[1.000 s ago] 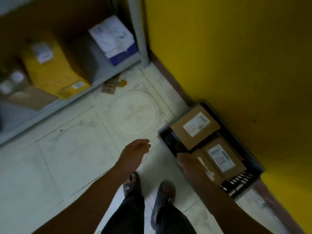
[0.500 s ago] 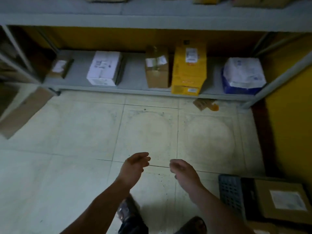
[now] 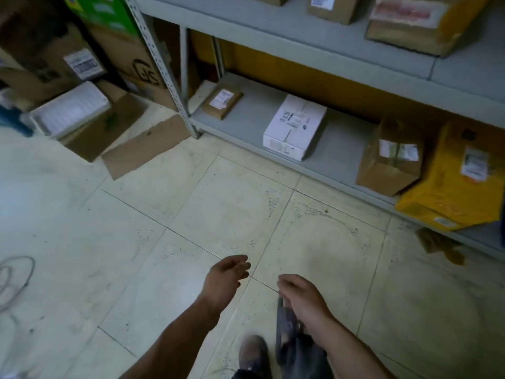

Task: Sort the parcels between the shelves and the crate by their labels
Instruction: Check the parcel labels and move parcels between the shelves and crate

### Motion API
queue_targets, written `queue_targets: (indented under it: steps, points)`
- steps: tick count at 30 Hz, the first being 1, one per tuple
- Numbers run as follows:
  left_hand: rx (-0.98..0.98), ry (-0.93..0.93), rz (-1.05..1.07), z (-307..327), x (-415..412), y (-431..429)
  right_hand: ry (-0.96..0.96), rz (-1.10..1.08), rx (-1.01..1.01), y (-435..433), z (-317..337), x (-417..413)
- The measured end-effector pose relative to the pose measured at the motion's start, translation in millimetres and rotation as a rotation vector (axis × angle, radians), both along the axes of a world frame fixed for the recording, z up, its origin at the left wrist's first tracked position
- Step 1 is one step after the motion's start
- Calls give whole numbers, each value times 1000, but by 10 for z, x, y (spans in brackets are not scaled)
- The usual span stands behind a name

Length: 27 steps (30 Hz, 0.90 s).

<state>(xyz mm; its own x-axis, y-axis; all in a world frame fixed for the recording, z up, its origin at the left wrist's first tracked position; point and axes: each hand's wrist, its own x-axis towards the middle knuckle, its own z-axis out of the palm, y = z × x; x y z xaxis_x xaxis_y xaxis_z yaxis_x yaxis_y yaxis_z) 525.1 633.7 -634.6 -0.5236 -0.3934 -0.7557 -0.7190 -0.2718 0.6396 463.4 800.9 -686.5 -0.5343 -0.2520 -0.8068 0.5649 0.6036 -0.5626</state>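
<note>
My left hand and my right hand hang over the tiled floor, fingers loosely curled, holding nothing. On the grey bottom shelf lie a small flat brown parcel, a white box, a brown box and a yellow parcel, each with a label. The upper shelf carries more brown parcels and a large box at its right. The crate is out of view.
To the left of the shelf post stand stacked cardboard boxes, a white tray and a flattened carton on the floor. A cable lies at the far left. My feet are below.
My view has swung left, away from the crate by the yellow wall and onto the shelves. Both hands have stayed empty and hang in front of me.
</note>
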Motion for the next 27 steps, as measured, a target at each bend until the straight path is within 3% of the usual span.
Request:
queue_targets:
  steps: [4,16,27]
  points:
    - [0,-37,16,-121,-238,-469,-52,9,29,-463,-189,-340]
    - [50,-101,61,-642,-1962,-1920,-27,78,112,-1902,-631,-2051]
    - [90,-137,33,-1165,-2540,-3640,-37,105,124,-3794,-855,-2770]
